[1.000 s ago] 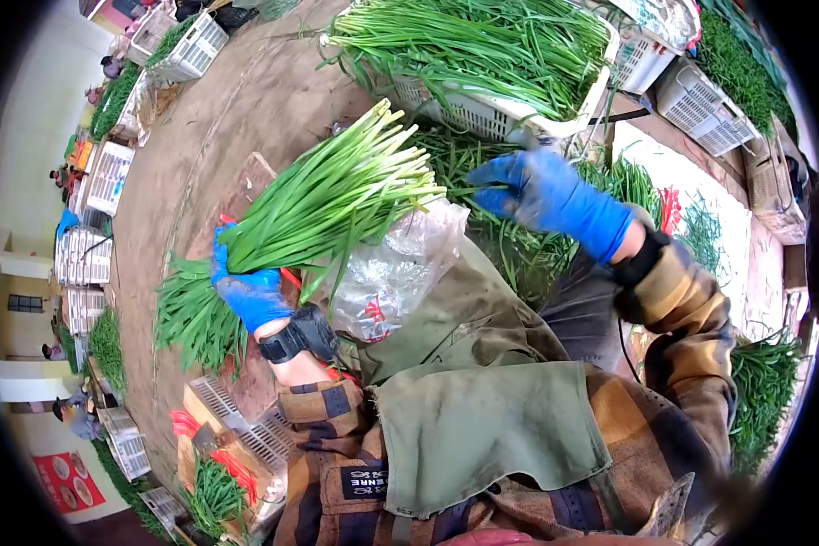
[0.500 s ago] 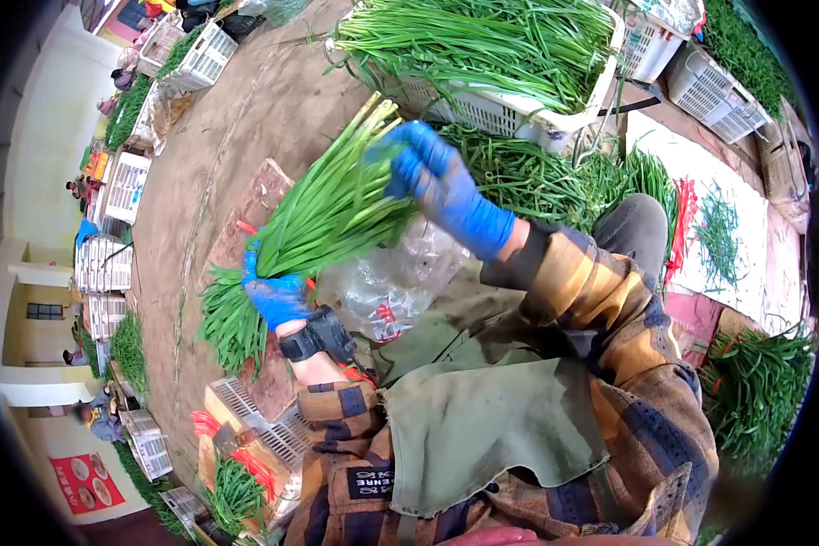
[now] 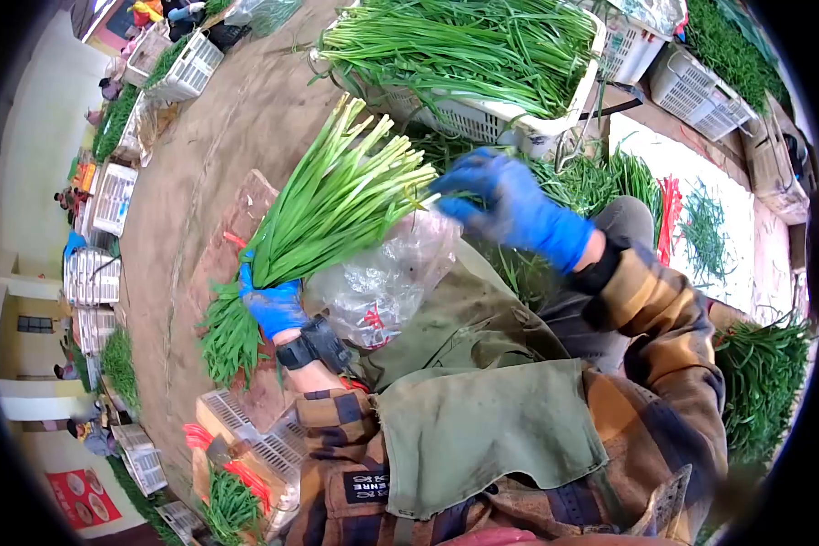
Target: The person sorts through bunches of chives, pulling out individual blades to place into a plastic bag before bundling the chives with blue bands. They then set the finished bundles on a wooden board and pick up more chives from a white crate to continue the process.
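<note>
My left hand [image 3: 273, 307], in a blue glove, is wrapped round a bunch of garlic chives [image 3: 332, 200] near its leafy lower end. The pale stalk ends fan out toward the top right, and the leaf tips hang below the fist. Beside those stalk ends is my right hand [image 3: 519, 200], also blue-gloved and a little blurred. Its fingers are drawn together right at the edge of the stalks; I cannot tell what is pinched in them. Under the bunch, a clear plastic bag [image 3: 382, 282] lies against my lap.
A white crate [image 3: 541, 125] heaped with chives stands ahead, with loose greens [image 3: 573, 187] below it. Red ties [image 3: 670, 218] and scraps lie on a white board [image 3: 737, 246] at the right. More chives [image 3: 760, 391] stand near my right side. At the lower left is a small crate [image 3: 273, 446].
My right hand has moved right and slightly down, from over the bunch to beside its stalk ends. The stalks are spread wider, while my left hand keeps its hold.
</note>
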`<state>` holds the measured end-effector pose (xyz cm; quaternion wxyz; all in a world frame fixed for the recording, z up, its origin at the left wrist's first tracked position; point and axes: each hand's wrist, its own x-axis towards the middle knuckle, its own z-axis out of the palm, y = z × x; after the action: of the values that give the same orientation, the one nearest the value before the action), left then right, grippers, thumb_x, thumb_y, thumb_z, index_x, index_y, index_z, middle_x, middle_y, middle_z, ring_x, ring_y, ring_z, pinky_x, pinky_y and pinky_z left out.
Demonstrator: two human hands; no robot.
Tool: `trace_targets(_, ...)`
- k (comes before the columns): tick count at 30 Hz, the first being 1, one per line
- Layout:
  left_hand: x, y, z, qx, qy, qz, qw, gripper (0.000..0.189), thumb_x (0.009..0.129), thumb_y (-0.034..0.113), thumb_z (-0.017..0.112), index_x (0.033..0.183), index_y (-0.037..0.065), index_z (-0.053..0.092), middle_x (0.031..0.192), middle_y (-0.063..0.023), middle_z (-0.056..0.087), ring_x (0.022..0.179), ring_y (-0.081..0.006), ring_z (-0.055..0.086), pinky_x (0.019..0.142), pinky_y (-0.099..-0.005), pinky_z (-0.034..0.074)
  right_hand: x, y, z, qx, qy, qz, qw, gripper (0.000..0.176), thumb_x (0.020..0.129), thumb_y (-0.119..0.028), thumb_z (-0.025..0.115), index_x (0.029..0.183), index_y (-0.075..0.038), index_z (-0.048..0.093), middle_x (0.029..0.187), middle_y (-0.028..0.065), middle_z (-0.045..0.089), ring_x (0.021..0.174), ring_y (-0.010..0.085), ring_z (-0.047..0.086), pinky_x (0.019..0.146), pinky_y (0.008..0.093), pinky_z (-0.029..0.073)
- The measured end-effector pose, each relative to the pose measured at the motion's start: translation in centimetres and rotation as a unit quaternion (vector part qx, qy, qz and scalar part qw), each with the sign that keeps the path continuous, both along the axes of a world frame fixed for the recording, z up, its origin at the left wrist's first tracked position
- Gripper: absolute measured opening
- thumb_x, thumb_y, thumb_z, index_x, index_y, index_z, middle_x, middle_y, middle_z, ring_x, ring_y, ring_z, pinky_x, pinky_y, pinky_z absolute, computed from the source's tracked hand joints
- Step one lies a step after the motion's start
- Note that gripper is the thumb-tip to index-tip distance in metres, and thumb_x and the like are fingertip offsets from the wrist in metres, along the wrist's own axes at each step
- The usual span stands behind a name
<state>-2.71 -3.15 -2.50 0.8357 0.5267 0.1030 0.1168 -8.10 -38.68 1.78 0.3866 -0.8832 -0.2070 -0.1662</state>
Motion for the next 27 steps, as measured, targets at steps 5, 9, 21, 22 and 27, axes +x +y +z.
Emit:
trace_targets(5, 1.3, 0.6, 0.8, -0.035, -0.034, -0.017, 0.999, 0.039, 0.085, 0.022, 0.052, 0.114, -0.003, 0.057, 0.117, -0.0189, 0.058, 0.107, -0.0352, 0.054, 0.095, -0.0516, 0.041, 1.1, 4.3, -0.5, -0.183, 0.010, -0.158, 0.970, 0.053, 0.073, -0.059, 0.060, 0.097, -0.012, 0.066, 0.091, 0.0128, 0.059, 0.093, 0.0329, 0.052, 0.082, 0.0433, 0.041)
trace_targets(9, 1.0, -0.2, 2.2, -0.210, -0.010, -0.030, 0.977, 0.036, 0.085, 0.020, 0.053, 0.113, -0.002, 0.057, 0.115, -0.0182, 0.059, 0.106, -0.0338, 0.055, 0.094, -0.0512, 0.041, 0.4, 6.0, -0.2, -0.137, -0.029, -0.201, 0.969, 0.058, 0.072, -0.063, 0.057, 0.091, -0.010, 0.066, 0.093, 0.0144, 0.060, 0.093, 0.0324, 0.052, 0.081, 0.0441, 0.041)
trace_targets(21, 0.0, -0.1, 0.3, -0.058, -0.026, -0.054, 0.997, 0.028, 0.085, 0.002, 0.055, 0.113, 0.001, 0.057, 0.112, -0.0133, 0.061, 0.097, -0.0258, 0.059, 0.083, -0.0417, 0.051, 2.5, 9.5, -4.6, 0.323, 0.086, -0.033, 0.942, 0.025, 0.088, -0.029, 0.058, 0.090, -0.004, 0.060, 0.082, 0.0084, 0.061, 0.078, 0.0228, 0.060, 0.073, 0.0350, 0.047)
trace_targets(22, 0.0, 0.2, 0.1, -0.064, -0.021, -0.054, 0.996, 0.029, 0.084, 0.000, 0.054, 0.113, 0.001, 0.057, 0.112, -0.0131, 0.061, 0.097, -0.0251, 0.059, 0.083, -0.0409, 0.051, 2.5, 9.3, -4.7, 0.488, 0.153, 0.015, 0.859, 0.024, 0.090, -0.027, 0.056, 0.089, -0.003, 0.059, 0.079, 0.0074, 0.061, 0.075, 0.0216, 0.061, 0.070, 0.0338, 0.049)
trace_targets(27, -0.1, 1.0, -1.2, -0.069, 0.019, 0.010, 0.997, 0.031, 0.086, 0.018, 0.051, 0.112, 0.002, 0.059, 0.116, -0.0155, 0.059, 0.104, -0.0317, 0.056, 0.092, -0.0500, 0.042, 3.1, 1.8, -6.9, 0.748, 0.284, 0.108, 0.590, 0.014, 0.091, -0.015, 0.050, 0.087, -0.004, 0.058, 0.064, 0.0016, 0.054, 0.052, 0.0131, 0.050, 0.052, 0.0253, 0.043)
